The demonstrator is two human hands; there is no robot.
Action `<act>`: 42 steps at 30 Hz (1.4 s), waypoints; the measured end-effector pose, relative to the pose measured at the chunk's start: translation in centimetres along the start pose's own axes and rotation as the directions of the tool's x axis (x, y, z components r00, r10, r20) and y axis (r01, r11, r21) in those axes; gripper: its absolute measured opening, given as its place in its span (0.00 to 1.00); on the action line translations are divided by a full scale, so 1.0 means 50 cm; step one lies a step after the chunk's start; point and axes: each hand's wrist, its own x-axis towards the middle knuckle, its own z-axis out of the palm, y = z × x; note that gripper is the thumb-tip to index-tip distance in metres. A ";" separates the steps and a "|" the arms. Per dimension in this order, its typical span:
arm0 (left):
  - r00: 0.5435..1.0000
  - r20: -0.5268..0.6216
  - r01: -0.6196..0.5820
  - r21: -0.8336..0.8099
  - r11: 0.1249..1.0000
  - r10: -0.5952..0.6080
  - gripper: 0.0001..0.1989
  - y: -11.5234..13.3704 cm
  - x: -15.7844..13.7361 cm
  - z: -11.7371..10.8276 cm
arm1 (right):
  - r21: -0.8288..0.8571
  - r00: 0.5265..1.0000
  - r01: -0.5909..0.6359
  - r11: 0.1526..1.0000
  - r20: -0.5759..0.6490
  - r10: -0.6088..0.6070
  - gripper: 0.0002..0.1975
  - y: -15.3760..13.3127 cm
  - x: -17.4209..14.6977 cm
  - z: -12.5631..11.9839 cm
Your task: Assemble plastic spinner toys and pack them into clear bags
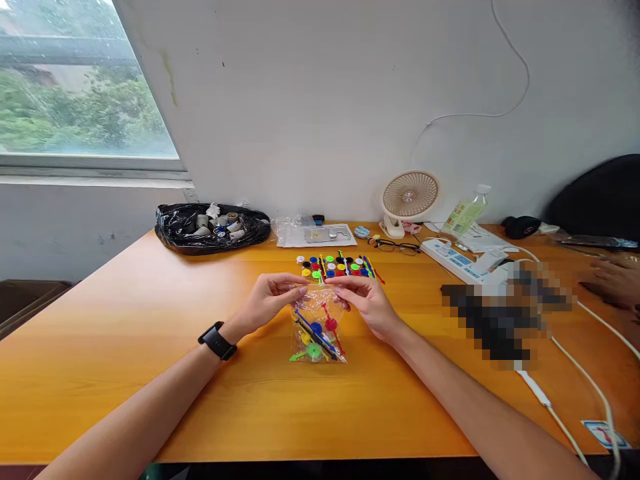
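A clear plastic bag hangs upright between my hands, gripped at its top edge. Inside it are colored plastic arrows and round pieces: a red arrow, a green arrow piece, blue, yellow and black ones. My left hand, with a black watch on the wrist, pinches the bag's upper left corner. At the upper right corner, my right hand pinches the bag between thumb and fingers. Just beyond my hands lie more loose round pieces and arrows on the table.
A black plastic bag with rubbish stands at the back left. Behind the pieces are a fan, glasses and a bottle. A power strip and white cables lie right. Another person's hand rests at the right edge.
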 end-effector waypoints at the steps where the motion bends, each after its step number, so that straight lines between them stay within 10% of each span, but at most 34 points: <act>1: 1.000 -0.004 0.001 -0.002 1.000 -0.001 0.18 0.001 -0.001 -0.001 | 0.017 1.000 -0.011 1.000 -0.008 0.011 0.12 -0.002 0.000 0.000; 12: 0.994 -0.092 0.026 -0.269 0.963 -0.052 0.10 -0.011 0.006 0.000 | 0.086 0.999 0.029 0.996 -0.045 -0.025 0.09 -0.021 -0.010 0.009; 32: 0.950 -0.153 -0.244 0.173 0.954 0.271 0.08 -0.021 -0.012 0.026 | -0.072 0.999 0.010 0.997 0.043 -0.007 0.17 -0.009 -0.002 0.011; 42: 0.998 0.010 -0.066 0.008 0.998 0.066 0.16 -0.006 -0.008 0.029 | -0.165 0.993 0.093 0.982 0.087 -0.080 0.13 0.002 -0.006 0.012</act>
